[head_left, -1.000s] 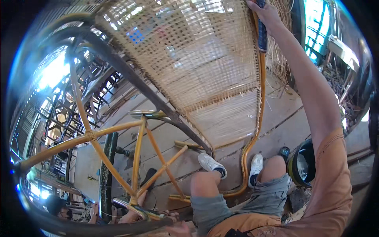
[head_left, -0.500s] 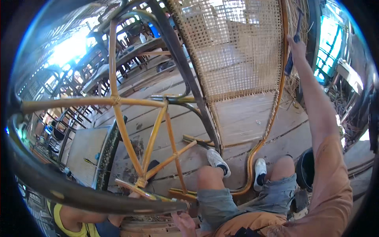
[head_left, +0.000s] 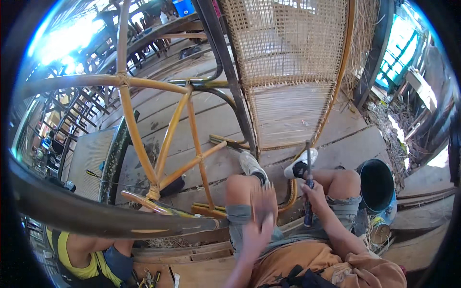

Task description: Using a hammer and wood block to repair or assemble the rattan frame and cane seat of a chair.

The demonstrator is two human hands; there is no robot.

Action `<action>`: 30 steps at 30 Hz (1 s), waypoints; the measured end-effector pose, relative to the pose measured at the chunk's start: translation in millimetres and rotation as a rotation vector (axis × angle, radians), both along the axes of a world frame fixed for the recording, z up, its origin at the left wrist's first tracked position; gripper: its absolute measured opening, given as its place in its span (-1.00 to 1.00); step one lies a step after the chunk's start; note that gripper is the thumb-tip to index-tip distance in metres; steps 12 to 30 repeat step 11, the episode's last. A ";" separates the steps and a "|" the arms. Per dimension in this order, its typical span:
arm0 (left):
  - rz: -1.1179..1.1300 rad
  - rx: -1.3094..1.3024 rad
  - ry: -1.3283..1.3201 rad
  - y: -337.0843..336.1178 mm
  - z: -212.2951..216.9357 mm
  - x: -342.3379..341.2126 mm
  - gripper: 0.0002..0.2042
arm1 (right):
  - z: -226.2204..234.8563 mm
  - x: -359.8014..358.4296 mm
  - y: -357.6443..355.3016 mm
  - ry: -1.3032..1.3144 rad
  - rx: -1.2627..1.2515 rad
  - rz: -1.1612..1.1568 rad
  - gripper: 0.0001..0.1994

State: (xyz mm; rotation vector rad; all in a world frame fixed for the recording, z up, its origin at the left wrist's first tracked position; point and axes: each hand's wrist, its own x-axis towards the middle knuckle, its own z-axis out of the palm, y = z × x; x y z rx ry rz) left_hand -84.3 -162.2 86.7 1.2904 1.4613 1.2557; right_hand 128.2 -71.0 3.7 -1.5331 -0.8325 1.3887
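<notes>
My right hand (head_left: 314, 196) is closed round the dark blue handle of a hammer (head_left: 308, 185), held upright over my right knee. In front of my left thigh, my left hand (head_left: 261, 211) is raised and smeared by motion; whether it holds anything is unclear. A long rattan chair frame with a woven cane panel (head_left: 288, 62) rises ahead of me. Below the open weave, its lower part carries strands running mostly one way. To my left stands another frame of tan rattan poles (head_left: 137, 134), with a thick dark curved pole (head_left: 96, 211) crossing close by.
Another person in a yellow top (head_left: 72, 259) sits at lower left. Pliers (head_left: 154, 278) lie on the wooden bench beside me. A black bucket (head_left: 376, 185) and a tin can (head_left: 380, 233) stand at my right. A screwdriver (head_left: 93, 174) rests on a panel at left.
My right hand has come down from beside the cane panel to my right knee with the hammer. My left hand has risen from the dark pole's end to my left thigh.
</notes>
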 end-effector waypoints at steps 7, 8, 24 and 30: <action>0.276 0.076 -0.120 211.5 26.3 7.0 -0.73 | 24.9 -5.6 23.0 0.142 -0.026 0.067 -0.84; 0.303 0.154 -0.206 235.9 34.4 12.5 -0.72 | 16.0 -0.2 31.6 0.129 0.028 0.068 -0.84; 0.248 0.174 -0.220 280.5 31.7 11.7 -0.61 | -35.4 19.7 69.8 0.017 0.204 0.172 -0.78; 0.248 0.174 -0.220 280.5 31.7 11.7 -0.61 | -35.4 19.7 69.8 0.017 0.204 0.172 -0.78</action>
